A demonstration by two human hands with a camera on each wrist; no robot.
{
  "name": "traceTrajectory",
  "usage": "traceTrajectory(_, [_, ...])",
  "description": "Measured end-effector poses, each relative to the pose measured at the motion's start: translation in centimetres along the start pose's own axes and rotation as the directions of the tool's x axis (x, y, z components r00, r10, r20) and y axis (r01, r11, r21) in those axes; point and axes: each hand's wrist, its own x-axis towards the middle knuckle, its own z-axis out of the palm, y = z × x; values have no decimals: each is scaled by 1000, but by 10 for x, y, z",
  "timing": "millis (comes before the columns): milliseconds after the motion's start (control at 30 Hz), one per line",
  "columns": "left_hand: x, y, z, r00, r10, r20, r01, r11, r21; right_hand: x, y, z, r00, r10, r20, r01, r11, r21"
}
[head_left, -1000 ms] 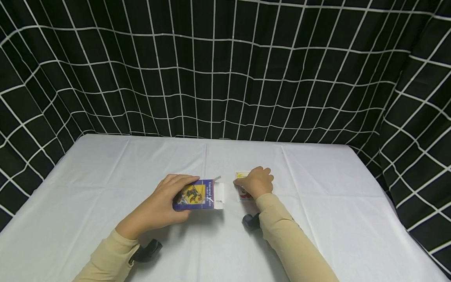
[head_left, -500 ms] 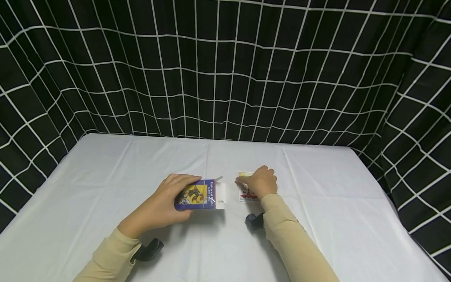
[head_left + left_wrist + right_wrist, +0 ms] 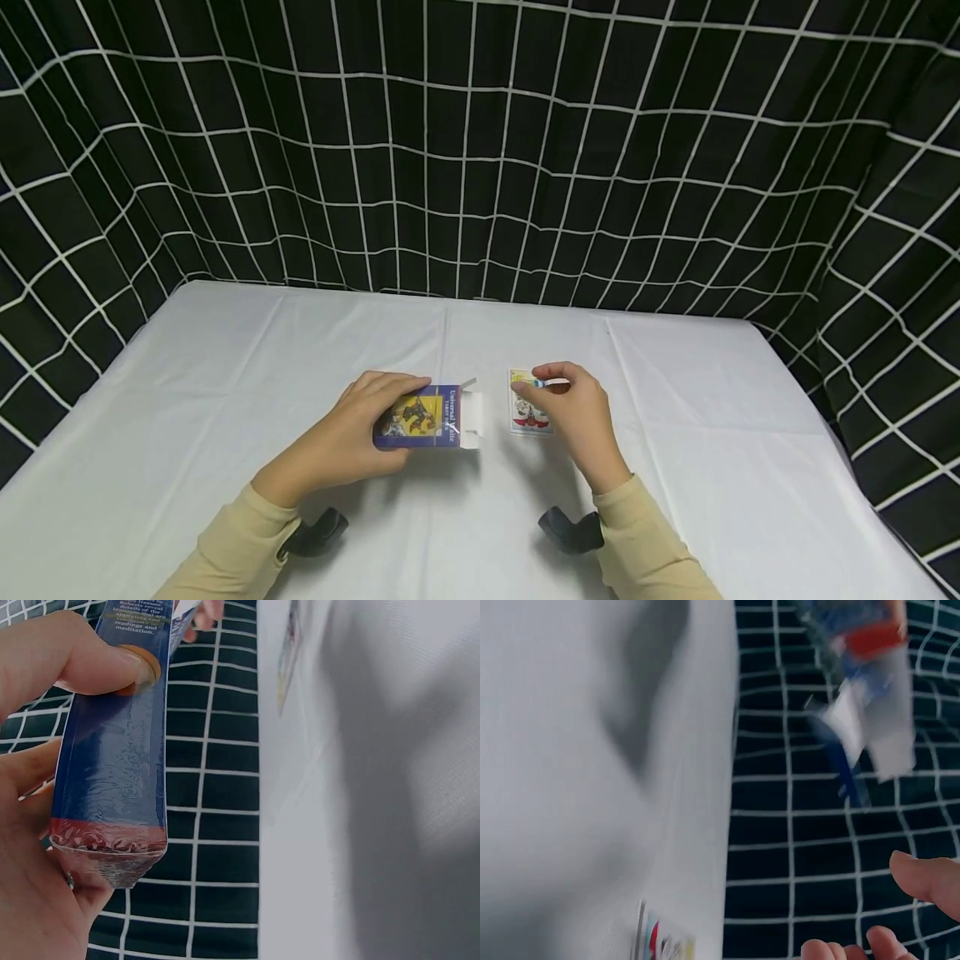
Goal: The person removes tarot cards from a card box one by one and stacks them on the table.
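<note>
My left hand (image 3: 343, 437) grips a blue tarot card box (image 3: 412, 417) by its closed end, raised over the white cloth. Its open end, with white flaps (image 3: 471, 417) out, faces right. In the left wrist view the thumb presses on the narrow printed side of the box (image 3: 112, 765). A picture card (image 3: 528, 415) lies face up on the table to the right of the box; whether more cards lie under it I cannot tell. Just above its right edge hovers my right hand (image 3: 581, 412), thumb and fingers apart, with nothing seen between them in the right wrist view.
White cloth covers the table (image 3: 247, 367). A black curtain with a white grid (image 3: 465, 150) stands behind it and along both sides. A black wrist mount (image 3: 573, 531) sits under the right sleeve, and another mount (image 3: 315, 533) under the left.
My right hand has lifted off the card and drawn back toward me and right, its thumb and fingers parting. More of the card shows now. The left hand and box have hardly moved.
</note>
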Motion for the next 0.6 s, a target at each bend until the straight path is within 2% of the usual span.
traceTrajectory(167, [-1,-1,1,1000,-7,3,7,1000,1,-16,-6,3,999,-17,39,13,996,89])
traceTrajectory(400, [-2,0,3,1000,-10,4,10,1000,4,-31,-10,10,994,-41,104,30,994,109])
traceTrajectory(600, [-1,2,3,1000,-5,7,5,1000,4,-38,-15,17,985,-62,162,22,972,235])
